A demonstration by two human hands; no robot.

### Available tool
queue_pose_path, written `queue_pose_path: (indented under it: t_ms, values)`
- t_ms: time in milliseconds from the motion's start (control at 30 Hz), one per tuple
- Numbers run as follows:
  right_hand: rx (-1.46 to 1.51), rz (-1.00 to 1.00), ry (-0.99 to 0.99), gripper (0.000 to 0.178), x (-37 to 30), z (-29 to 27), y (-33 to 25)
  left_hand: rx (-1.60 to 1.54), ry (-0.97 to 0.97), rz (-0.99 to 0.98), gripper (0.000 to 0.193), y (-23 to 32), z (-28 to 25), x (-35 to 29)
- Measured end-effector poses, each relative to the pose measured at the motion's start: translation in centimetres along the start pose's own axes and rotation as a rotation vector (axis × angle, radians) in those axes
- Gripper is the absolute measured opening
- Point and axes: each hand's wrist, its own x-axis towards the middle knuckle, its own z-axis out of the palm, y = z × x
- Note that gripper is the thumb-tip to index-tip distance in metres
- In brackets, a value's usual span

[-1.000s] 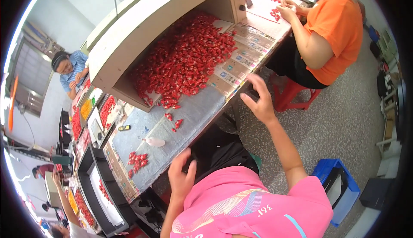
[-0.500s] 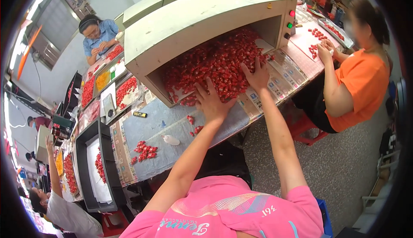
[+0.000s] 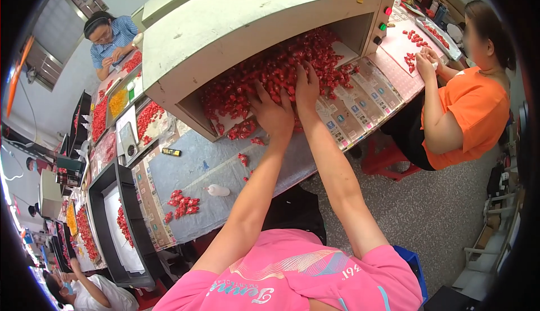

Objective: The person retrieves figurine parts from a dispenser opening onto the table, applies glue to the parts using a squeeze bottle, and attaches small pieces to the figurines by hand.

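Observation:
A heap of small glossy red pieces fills the mouth of a big cream box-shaped machine. Their exact kind is too small to make out. My left hand lies on the heap's front edge, fingers stretched into the pieces. Close on its right, my right hand also reaches into the heap with its fingers extended. Neither hand is wrapped round a piece, though some fingertips are sunk among them. A few loose pieces lie on the grey-blue table cover nearer to me.
A white squeeze bottle lies beside a small group of red pieces. At the left stands a black tray with white paper and red pieces. A person in orange sits at the right; another in blue check works at the back left.
My right hand has moved left through the heap, close to my left hand. Some pieces now lie spread at the right of the machine's mouth. The view has shifted slightly.

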Motion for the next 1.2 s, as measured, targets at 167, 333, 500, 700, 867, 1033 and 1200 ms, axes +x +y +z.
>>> queue_pose_path:
  t_ms: [167, 333, 500, 700, 867, 1033, 1200]
  values:
    - [0.022, 0.057, -0.082, 0.048, 3.0, 4.7, 0.4, -0.050, -0.076, -0.081, 0.064, 0.3, 1.8, 4.4]
    - [-0.053, 0.055, -0.053, 0.042, 3.1, 11.2, 0.2, 0.003, -0.154, -0.163, 0.055, -3.3, 3.7, 9.8]
    - [-0.096, -0.283, -0.046, 0.041, 8.0, 13.4, 4.3, -0.149, 0.035, 0.131, 0.050, -2.8, 7.2, 11.5]
    - [-0.129, -0.334, -0.365, 0.041, 10.1, 11.9, 1.8, -0.143, -0.036, 0.047, 0.042, -1.1, 7.3, 12.4]
    - [-0.176, -0.203, -0.375, 0.026, 8.7, 3.2, -4.8, -0.279, -0.130, 0.036, 0.044, -0.7, 1.9, 11.8]
    - [-0.674, -0.656, 0.099, 0.033, 14.4, -7.5, 2.8, -0.217, -0.021, 0.178, 0.057, -0.9, -0.2, 3.7]
    - [-0.869, -0.489, -0.210, 0.048, 12.5, -11.4, 5.8, 0.058, -0.242, 0.118, 0.073, -1.9, -7.5, -5.0]
